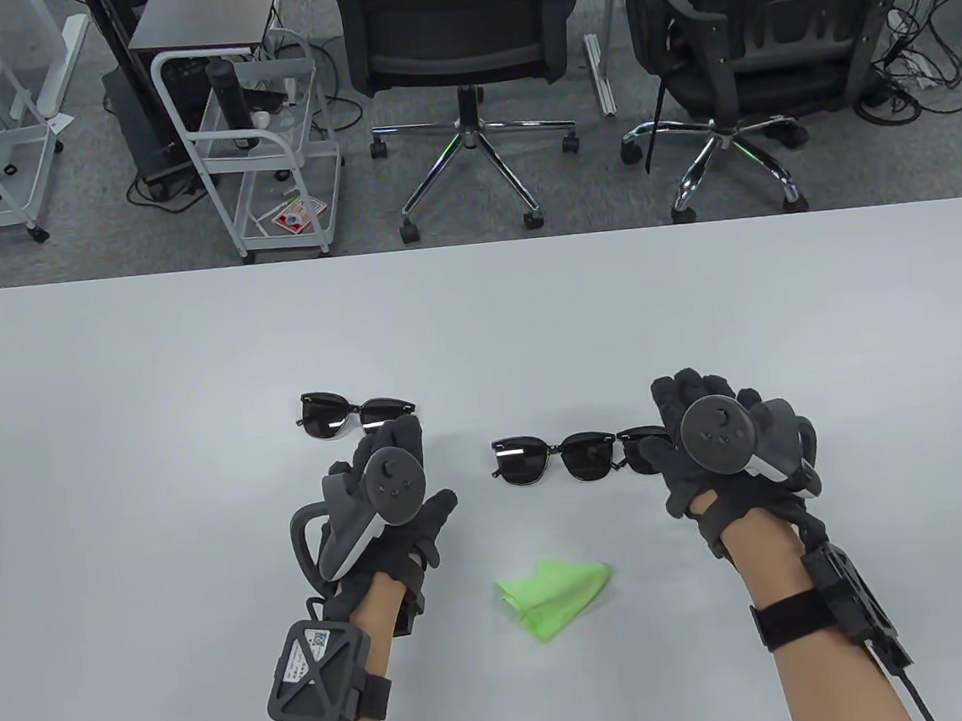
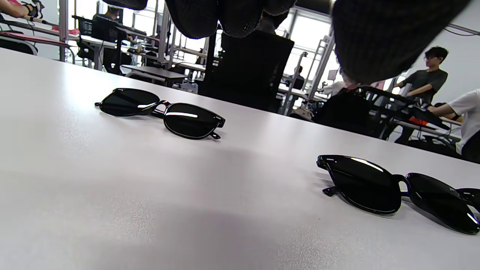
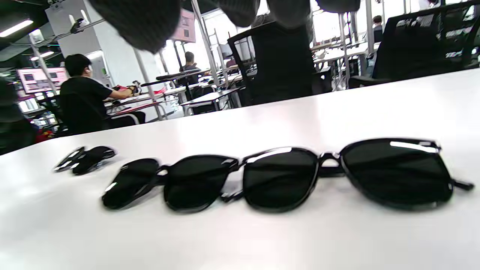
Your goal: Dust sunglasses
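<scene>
Nearest the bottom edge of the table view, a crumpled green cloth (image 1: 554, 593) lies between the two forearms, within easy reach of either hand, probably staged as the duster and not yet picked up. Just above it on the left, the left hand (image 1: 393, 505) hovers palm down with its fingers relaxed and holding nothing; its fingertips reach toward, and partly cover, the right end of the far-left sunglasses (image 1: 354, 413). On the right, the right hand (image 1: 710, 440) is likewise spread and empty, poised over a third pair (image 3: 347, 174) that shows whole only in the right wrist view; whether the fingers touch that frame cannot be told. In the centre lies the middle pair (image 1: 554, 458), its right end touching or just overlapping the third pair. All three pairs rest on the white table (image 1: 120, 497) with temples folded, their long axes running left to right across the frame, roughly parallel to the table's near edge. The lenses appear to face up and toward the person, tilted slightly. That layout likely serves the work: the lenses are exposed for wiping, and the row lets each pair be taken in turn. Beyond the table's far edge stand two office chairs (image 1: 460, 56) and a white cart (image 1: 256, 144).
</scene>
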